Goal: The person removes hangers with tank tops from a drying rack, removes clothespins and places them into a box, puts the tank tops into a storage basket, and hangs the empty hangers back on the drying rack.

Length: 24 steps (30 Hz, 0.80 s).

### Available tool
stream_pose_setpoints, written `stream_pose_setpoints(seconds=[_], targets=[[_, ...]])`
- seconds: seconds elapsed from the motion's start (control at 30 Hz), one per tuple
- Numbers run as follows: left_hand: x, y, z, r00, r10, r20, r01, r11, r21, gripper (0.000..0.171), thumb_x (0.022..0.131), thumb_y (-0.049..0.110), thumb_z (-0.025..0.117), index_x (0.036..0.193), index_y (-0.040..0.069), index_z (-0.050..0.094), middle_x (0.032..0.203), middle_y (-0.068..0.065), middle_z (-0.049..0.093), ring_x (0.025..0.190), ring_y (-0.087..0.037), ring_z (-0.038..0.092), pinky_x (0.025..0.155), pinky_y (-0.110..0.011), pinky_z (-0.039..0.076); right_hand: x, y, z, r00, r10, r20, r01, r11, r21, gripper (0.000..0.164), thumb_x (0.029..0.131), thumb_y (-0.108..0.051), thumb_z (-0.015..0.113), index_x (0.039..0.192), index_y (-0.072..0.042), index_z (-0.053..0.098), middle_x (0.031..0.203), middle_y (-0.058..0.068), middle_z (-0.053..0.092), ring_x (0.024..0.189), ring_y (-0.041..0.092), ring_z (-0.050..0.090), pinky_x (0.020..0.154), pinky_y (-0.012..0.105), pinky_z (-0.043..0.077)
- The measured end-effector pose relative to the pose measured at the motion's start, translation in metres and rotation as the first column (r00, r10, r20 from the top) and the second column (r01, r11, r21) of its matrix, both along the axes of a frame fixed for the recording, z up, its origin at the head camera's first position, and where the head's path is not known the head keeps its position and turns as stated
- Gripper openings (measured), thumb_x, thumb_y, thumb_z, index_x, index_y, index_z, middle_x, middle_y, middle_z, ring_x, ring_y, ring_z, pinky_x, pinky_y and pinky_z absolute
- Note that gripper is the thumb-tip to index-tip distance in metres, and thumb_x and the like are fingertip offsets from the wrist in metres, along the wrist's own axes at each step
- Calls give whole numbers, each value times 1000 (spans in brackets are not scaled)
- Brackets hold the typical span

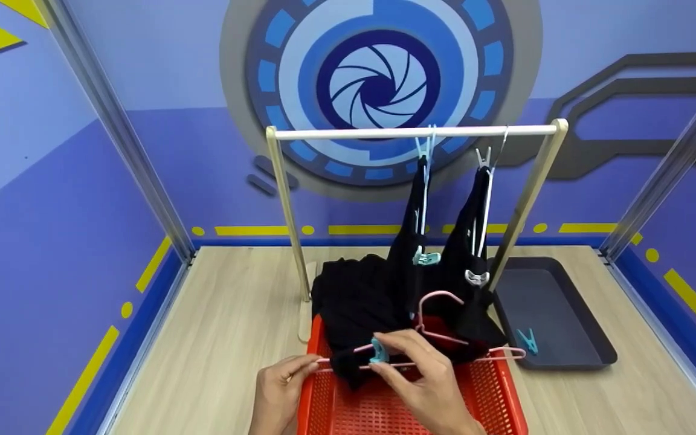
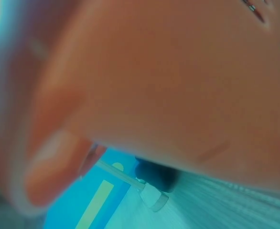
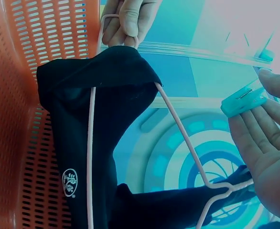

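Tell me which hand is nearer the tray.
Right. The right hand pinches a clip over the basket, left of the tray; the left hand grips one end of the hanger, farther left.

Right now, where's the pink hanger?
In the head view, the pink hanger is lower center, over the red basket, its left end in the left hand, its right end near the gray tray.

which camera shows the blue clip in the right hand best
The right wrist view: the blue clip appears large, close and mostly uncovered there. The head view shows it smaller, held in the right hand. I can't make it out in the left wrist view.
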<state>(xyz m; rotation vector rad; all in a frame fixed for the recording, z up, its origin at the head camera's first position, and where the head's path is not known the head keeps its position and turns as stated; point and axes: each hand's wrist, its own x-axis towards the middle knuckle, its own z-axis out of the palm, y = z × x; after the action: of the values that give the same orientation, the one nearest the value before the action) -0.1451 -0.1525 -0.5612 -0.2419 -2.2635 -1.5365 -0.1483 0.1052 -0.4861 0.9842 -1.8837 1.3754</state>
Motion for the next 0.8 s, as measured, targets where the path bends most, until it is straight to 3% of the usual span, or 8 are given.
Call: stream_pose_setpoints(seconds=[0.2,0.4,0.67,0.8], targets=[[0,1,0,1000,2,-23,-2,1000,3,11,92,6,80,100,1,84,96,0,80,88,-11,76,77,-19,59,4,12,-2,998,-67,3,67,998,-10,57,73,14,90,125,-1,73,114,12,73,96,25,73,89,23,57],[0,2,-1,998,-9,-60,10,1000,7,11,91,0,80,101,0,83,96,-2,80,88,-8,75,76,-18,59,10,24,-2,989,-116,92,119,993,-22,59,73,17,89,126,-3,72,114,9,73,96,22,73,86,24,59],[1,2,-2,998,-2,-63,3,1000,14,10,90,1,80,100,1,83,95,-2,80,87,-8,75,76,-17,59,18,36,-1,982,-79,173,98,990,-104,59,73,27,83,125,3,71,116,21,70,99,22,73,84,26,60],[1,3,-1,998,1,-56,0,1000,21,10,90,1,80,100,0,83,96,-2,80,87,-7,74,77,-17,59,23,42,1,975,-97,201,122,986,-114,59,74,27,81,125,0,71,118,20,70,99,22,72,84,25,60]])
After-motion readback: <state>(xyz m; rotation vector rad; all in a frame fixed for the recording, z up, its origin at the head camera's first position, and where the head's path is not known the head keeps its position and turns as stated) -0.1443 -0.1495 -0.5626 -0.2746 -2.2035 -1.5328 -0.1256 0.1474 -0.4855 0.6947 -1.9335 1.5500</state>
